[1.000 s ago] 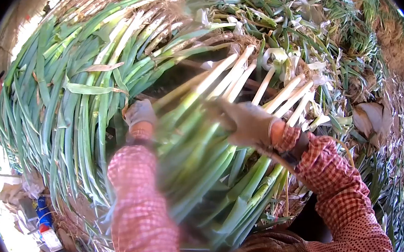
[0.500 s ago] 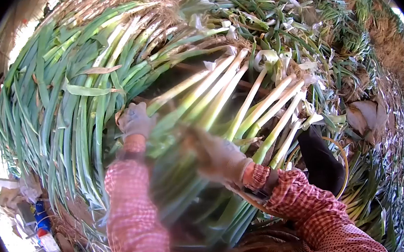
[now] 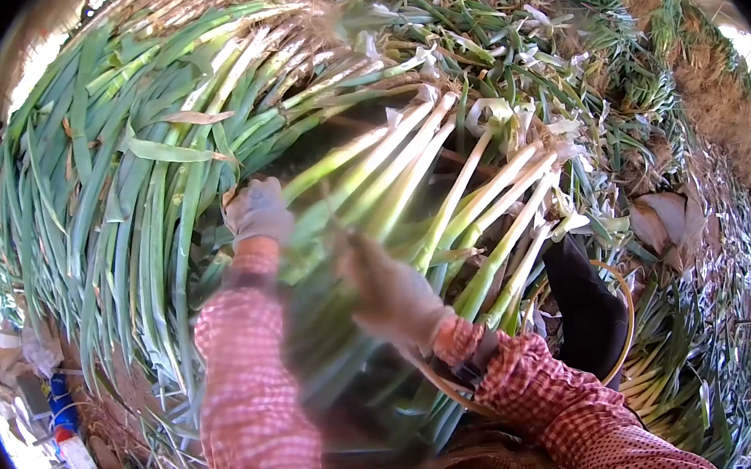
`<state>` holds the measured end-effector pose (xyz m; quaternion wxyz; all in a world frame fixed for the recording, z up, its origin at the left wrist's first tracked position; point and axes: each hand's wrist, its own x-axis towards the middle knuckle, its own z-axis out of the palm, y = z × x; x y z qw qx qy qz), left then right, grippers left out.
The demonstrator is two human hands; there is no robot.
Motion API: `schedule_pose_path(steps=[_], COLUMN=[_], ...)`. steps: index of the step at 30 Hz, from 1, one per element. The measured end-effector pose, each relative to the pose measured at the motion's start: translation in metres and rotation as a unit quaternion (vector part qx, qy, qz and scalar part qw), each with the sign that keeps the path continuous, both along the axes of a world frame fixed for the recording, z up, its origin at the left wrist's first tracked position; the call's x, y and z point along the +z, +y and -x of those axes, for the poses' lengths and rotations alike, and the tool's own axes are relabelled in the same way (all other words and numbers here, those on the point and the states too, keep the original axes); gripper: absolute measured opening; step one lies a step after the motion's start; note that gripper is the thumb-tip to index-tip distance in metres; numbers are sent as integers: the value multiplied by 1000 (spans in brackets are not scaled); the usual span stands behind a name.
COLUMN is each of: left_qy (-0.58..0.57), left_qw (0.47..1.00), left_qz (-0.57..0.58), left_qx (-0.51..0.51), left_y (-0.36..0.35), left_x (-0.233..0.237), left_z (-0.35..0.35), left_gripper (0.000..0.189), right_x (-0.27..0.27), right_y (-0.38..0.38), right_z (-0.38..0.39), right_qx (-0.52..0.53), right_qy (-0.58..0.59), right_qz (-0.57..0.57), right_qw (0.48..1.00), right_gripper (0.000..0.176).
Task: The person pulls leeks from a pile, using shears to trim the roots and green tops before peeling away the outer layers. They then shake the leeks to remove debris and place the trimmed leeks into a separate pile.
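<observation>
Left hand curled, right hand blurred (cannot tell what either grips); at least seven pale stalks beyond.

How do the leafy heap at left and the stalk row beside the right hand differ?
Size: the leafy heap is larger than the stalk row.
Spacing: the leafy heap is packed close; the stalk row has gaps.
Bases: many in the leafy heap look brownish; those in the stalk row look cleaner and paler.
Both turn from pale to green.
</observation>
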<state>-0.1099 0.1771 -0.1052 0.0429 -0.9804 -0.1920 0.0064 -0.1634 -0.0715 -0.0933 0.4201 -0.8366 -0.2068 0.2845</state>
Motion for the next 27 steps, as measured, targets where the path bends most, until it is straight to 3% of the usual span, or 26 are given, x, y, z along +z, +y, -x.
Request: schedule_pose_path(steps=[4,6,7,9,12,16,18,21,25,27], left_qy=[-8,50,53,91,50,10,13,-14,-9,-6], left_qw=[1000,998,998,994,998,999,996,995,996,996], left_qz=[-19,34,41,38,24,-47,-81,-96,-90,-86], left_qx=[-12,15,20,37,28,22,21,24,27,26], left_y=[-3,-5,-4,-8,-3,-8,-13,-14,-19,-21], left_x=[7,14,13,20,7,-10,-10,-11,-15,-8], left_z=[4,2,4,1,5,9,9,9,5,3], left_gripper=[31,32,32,29,29,34,40,40,40,35], right_x=[-1,11,4,-5,-7,35,25,27,57,58], right_y=[-6,-12,-13,-15,-17,-30,-41,-66,-71,-71], right_z=[-56,-78,-86,-78,-66,-99,-116,-126,-135,-151], right_qx=[-103,-152,-145,-79,-45,-112,-63,77,88,84], right_qy=[-5,12,-45,-78,-90,18,-67,-116,-113,-107], right_qz=[13,35,81,32,55,98,149,103,210,220], right_qw=[995,988,985,993,993,989,985,985,967,966], right_gripper=[86,86,88,89,88,76,76,77,79,69])
